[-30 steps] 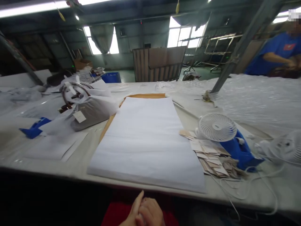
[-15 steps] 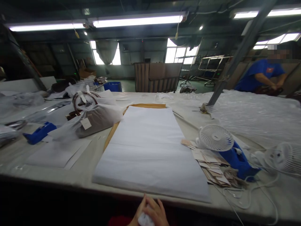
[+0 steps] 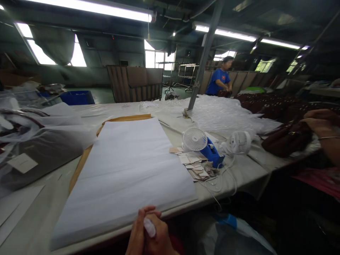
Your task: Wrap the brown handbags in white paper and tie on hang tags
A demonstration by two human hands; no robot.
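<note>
My left hand (image 3: 137,232) and my right hand (image 3: 159,233) are pressed together at the table's front edge, at the bottom of the view. A small crumpled white wad (image 3: 149,227) shows between them, with the right fingers wrapped round it. The left fingers lie long against the right hand, closed together. Just beyond the hands lies a stack of large white sheets (image 3: 124,170), with brown paper (image 3: 127,118) showing under its far and left edges.
Left, a bag in thin wrapping (image 3: 50,141) has a white tag. Right are cut card pieces (image 3: 195,164), a white fan (image 3: 194,139), a second fan (image 3: 239,142), a blue dispenser (image 3: 212,153) and cables. A person's hand (image 3: 321,122) touches a dark brown bag (image 3: 289,138); another person (image 3: 219,81) stands beyond.
The view has swung right, bringing the brown bags and a nearby person's arm into sight. My hands remain clasped, now raised a little and farther left in the picture.
</note>
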